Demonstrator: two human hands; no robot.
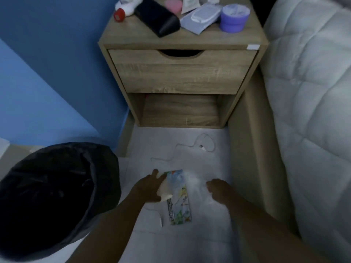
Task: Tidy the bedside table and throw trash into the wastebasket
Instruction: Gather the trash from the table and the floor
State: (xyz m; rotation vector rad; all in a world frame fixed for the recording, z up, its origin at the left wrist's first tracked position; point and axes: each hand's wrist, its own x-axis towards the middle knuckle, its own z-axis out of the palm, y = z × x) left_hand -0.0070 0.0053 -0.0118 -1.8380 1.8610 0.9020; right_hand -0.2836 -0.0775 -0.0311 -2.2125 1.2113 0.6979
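Note:
A colourful flat wrapper (pixel 179 202) lies on the white floor in front of the wooden bedside table (pixel 182 73). My left hand (pixel 150 186) holds a cream-coloured object (pixel 164 188) at the wrapper's left edge. To the right of the wrapper, my right hand (pixel 218 189) hovers low with its fingers curled; what it touches is blurred. The wastebasket (pixel 55 196), lined with a black bag, stands at the left. On the tabletop lie a black case (pixel 157 18), a wipes pack (pixel 201 18), a purple jar (pixel 234 18), a pink cup (pixel 173 5) and a white bottle with a red cap (pixel 123 8).
A thin white cable (pixel 191 147) snakes across the floor between the table and my hands. A bed with a white quilt (pixel 311 111) runs along the right, and a blue wall (pixel 47 63) is at the left. The table's drawer is closed above an open lower shelf.

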